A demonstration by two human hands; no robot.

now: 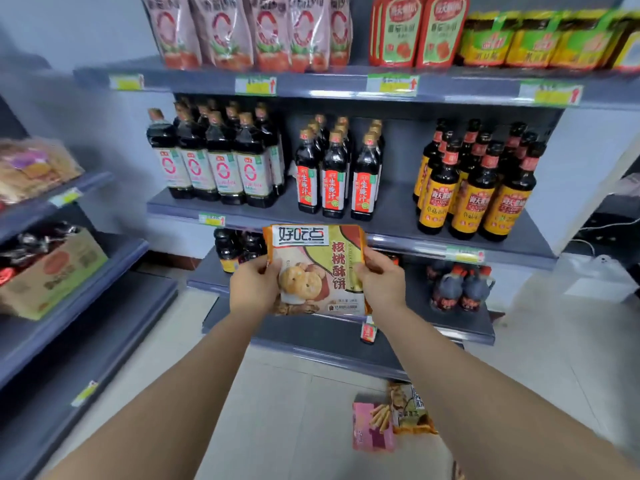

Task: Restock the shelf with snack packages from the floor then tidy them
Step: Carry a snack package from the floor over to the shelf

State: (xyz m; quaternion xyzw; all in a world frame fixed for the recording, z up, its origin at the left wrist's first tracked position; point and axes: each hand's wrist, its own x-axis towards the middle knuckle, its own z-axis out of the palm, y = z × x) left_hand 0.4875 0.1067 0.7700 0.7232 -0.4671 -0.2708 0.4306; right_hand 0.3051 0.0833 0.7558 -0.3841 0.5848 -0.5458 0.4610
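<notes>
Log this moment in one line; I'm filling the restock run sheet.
held: cookie package | left hand, right hand gripping its sides | floor: pink package, yellow package

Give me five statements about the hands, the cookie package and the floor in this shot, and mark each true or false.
1. Both hands grip the cookie package, the left hand on its left edge and the right hand on its right. True.
2. The package already lies flat on a shelf. False: it is held upright in the air in front of the shelves.
3. Two snack packages, a pink one and an orange one, lie on the floor. True.
4. The floor packages lie apart from each other. False: they lie right against each other.
5. The middle shelf holds dark bottles. True.
</notes>
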